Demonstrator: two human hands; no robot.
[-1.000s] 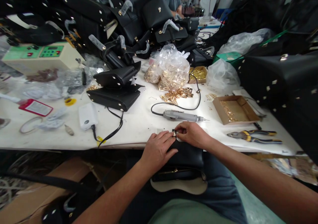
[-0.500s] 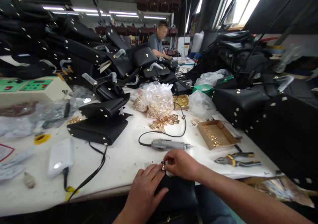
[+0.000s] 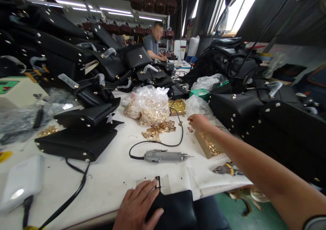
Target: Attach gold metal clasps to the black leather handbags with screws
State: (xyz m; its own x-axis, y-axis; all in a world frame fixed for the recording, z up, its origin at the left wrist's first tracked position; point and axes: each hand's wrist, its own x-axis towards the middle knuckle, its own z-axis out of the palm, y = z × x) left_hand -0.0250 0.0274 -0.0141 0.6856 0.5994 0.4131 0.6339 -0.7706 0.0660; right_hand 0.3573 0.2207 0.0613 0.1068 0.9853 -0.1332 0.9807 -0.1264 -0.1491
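The white desk [image 3: 109, 177] bears a grey electric screwdriver [image 3: 164, 156]. Beyond the screwdriver lie loose gold-coloured metal pieces [image 3: 158, 131], a clear bag [image 3: 154, 106] full of similar ones, and a small box [image 3: 178, 113] of gold parts. Right of the screwdriver sit an open cardboard box [image 3: 202, 146] and pliers [image 3: 224, 169]; left of it, a black bag [image 3: 76, 145]. On its near side lies a black tab [image 3: 158, 182] with a metal plate.

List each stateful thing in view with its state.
Left hand: resting on black bag
Right hand: extended forward, grip unclear
Cardboard box: open, holding gold-coloured pieces
Power tool: lying flat, corded
Pliers: lying, partly hidden
Plastic bag: holding metal pieces
White device: cable attached
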